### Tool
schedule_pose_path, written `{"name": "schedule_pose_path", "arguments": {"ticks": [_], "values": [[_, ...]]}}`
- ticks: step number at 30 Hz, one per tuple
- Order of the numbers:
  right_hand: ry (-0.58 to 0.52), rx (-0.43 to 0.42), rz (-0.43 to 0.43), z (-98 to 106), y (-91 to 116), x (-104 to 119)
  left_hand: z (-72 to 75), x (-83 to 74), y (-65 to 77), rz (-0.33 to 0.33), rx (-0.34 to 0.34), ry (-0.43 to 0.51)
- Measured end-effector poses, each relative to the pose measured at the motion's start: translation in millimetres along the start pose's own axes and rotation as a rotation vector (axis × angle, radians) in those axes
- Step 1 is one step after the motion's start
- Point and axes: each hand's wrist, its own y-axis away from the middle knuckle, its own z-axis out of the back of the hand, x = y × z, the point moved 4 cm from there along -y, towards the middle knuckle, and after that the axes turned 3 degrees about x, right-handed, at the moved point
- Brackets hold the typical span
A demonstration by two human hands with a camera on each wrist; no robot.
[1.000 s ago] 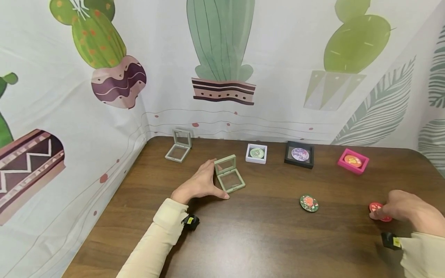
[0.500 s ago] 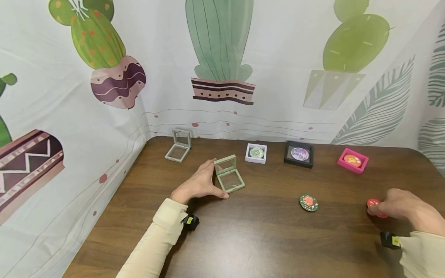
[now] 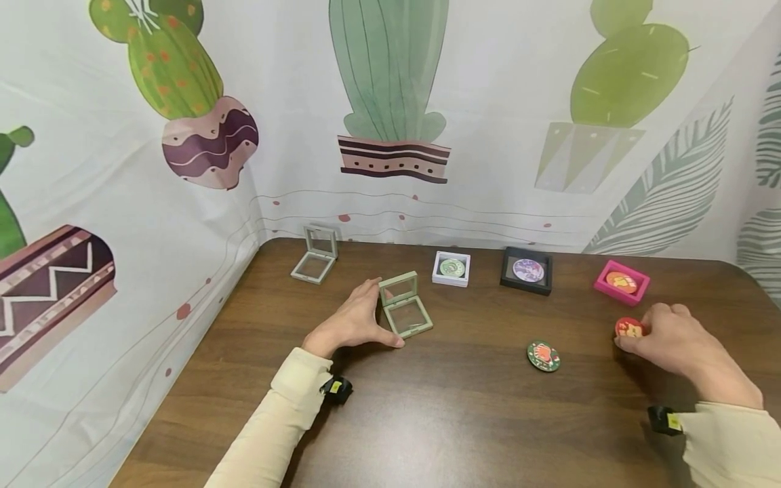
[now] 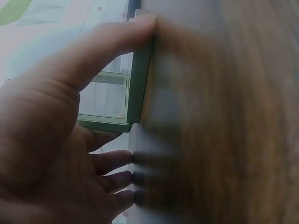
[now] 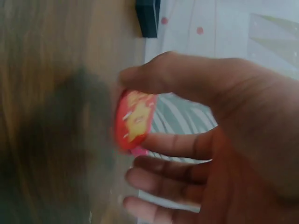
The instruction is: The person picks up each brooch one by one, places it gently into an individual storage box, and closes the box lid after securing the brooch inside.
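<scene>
My left hand (image 3: pixel 354 318) grips the opened green display case (image 3: pixel 407 318) at its left side. In the left wrist view the thumb lies on the case's edge, and the forefinger is partly hidden behind the green frame (image 4: pixel 135 88). Its clear window holds no disc. Over at the right, my right hand (image 3: pixel 677 342) pinches a red disc (image 3: pixel 628 328) with a yellow figure between thumb and forefinger. The right wrist view shows the red disc (image 5: pixel 135 119) tilted and raised off the table. Between the hands a green-rimmed disc (image 3: pixel 543 356) with an orange picture lies flat.
A grey display case (image 3: pixel 315 254) stands opened at the back left. Along the back edge are a white case (image 3: pixel 451 280), a black case (image 3: pixel 526 285) and a pink case (image 3: pixel 621 293), each with a disc inside. A cactus-print cloth (image 3: pixel 488 190) hangs behind the table.
My right hand has picked up the red disc and moved it left and towards the back of the table. The left hand and the green display case have stayed put.
</scene>
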Motion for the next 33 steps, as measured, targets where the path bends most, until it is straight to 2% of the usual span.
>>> {"name": "schedule_pose_path", "arguments": {"ticks": [6, 14, 26, 33], "values": [[-0.044, -0.081, 0.05, -7.4, -8.6, 21.2, 0.8, -0.7, 1.3, 0.009, -0.006, 0.007], [-0.117, -0.207, 0.193, -19.2, -14.6, 61.5, 0.5, -0.5, 1.9, 0.009, -0.007, 0.003], [-0.165, -0.242, 0.3, -32.5, -23.5, 110.6, -0.2, -1.2, 1.5, 0.01, -0.003, 0.025], [-0.16, -0.235, 0.324, -37.5, -26.9, 131.8, 0.3, 0.1, 0.5, 0.014, -0.004, 0.012]]}}
